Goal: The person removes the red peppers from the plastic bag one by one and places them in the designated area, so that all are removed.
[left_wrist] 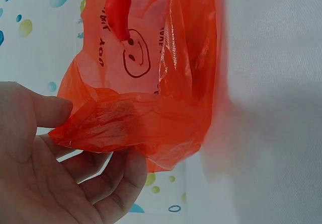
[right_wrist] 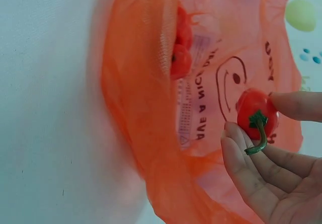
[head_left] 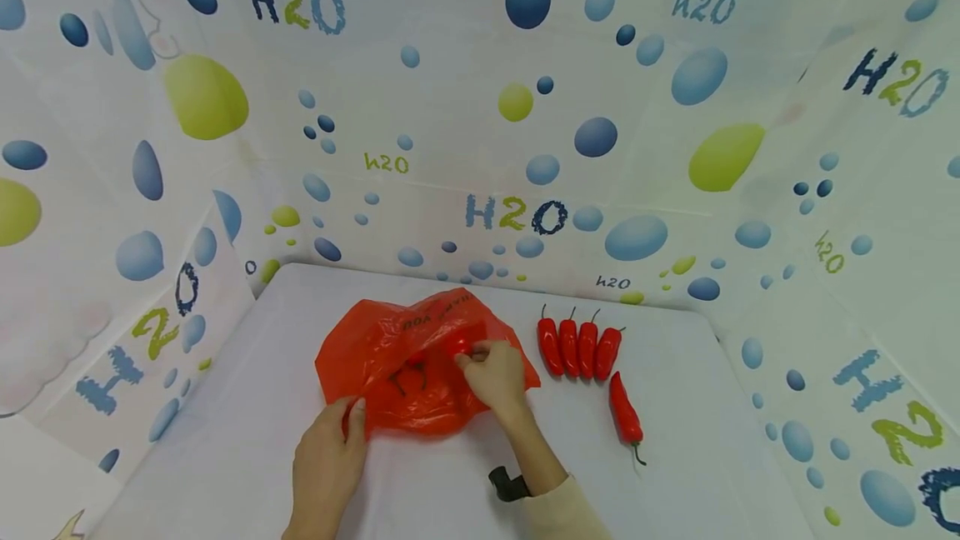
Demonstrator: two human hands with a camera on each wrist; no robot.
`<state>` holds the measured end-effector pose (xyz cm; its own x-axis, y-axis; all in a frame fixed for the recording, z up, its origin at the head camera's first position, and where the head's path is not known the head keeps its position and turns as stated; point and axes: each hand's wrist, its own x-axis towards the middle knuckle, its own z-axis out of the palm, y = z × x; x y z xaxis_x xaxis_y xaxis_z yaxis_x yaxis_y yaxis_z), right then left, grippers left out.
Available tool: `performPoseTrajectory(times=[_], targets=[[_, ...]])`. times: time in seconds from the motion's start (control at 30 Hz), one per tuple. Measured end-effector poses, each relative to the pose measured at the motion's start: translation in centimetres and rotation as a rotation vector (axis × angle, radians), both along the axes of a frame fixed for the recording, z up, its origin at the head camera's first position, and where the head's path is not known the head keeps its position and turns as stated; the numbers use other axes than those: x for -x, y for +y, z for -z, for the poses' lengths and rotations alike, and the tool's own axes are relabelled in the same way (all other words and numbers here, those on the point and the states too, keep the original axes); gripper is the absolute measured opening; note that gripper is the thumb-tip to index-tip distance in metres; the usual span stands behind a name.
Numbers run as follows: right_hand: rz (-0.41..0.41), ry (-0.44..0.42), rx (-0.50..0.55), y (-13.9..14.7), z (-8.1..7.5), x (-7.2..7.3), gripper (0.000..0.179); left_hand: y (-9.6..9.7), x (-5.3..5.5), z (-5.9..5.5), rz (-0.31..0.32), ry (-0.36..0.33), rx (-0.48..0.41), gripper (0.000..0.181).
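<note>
My right hand point(head_left: 495, 372) pinches a red chili pepper point(right_wrist: 255, 108) between thumb and fingers, its curved green stem towards the wrist camera. In the left wrist view this pepper point(left_wrist: 118, 12) points down into the mouth of an orange-red plastic bag point(head_left: 420, 415). The bag lies on its side, with a smiley face and dark lettering on it. Several red peppers point(right_wrist: 181, 60) sit inside, partly hidden by the bag's front layer. At the bag's left edge my left hand point(left_wrist: 65, 168) holds the plastic rim between thumb and fingers.
Right of the bag, several red chili peppers point(head_left: 568, 348) lie side by side on the white table point(head_left: 697, 440). One more chili pepper point(head_left: 624, 411) lies apart, nearer the front. A patterned sheet point(head_left: 450, 107) stands behind and along the sides.
</note>
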<state>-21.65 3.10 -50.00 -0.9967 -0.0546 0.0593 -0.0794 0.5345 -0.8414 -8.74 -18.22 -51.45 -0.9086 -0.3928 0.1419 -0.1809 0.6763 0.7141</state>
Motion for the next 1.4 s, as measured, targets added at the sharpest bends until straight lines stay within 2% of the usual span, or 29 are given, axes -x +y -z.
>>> performPoseTrajectory(times=[0.47, 0.87, 1.4], targets=[[0.032, -0.03, 0.013, 1.3, -1.2, -1.9, 0.037, 0.2, 0.1, 0.2, 0.012, -0.014, -0.008, 0.037], [0.045, -0.042, 0.033, 2.6, -2.0, -3.3, 0.037, 0.3, 0.1, 0.2, 0.003, 0.009, 0.007, 0.035], [0.047, 0.04, 0.055, 4.1, -2.4, -4.7, 0.039, 0.3, 0.2, 0.3, 0.018, -0.027, -0.005, 0.038]])
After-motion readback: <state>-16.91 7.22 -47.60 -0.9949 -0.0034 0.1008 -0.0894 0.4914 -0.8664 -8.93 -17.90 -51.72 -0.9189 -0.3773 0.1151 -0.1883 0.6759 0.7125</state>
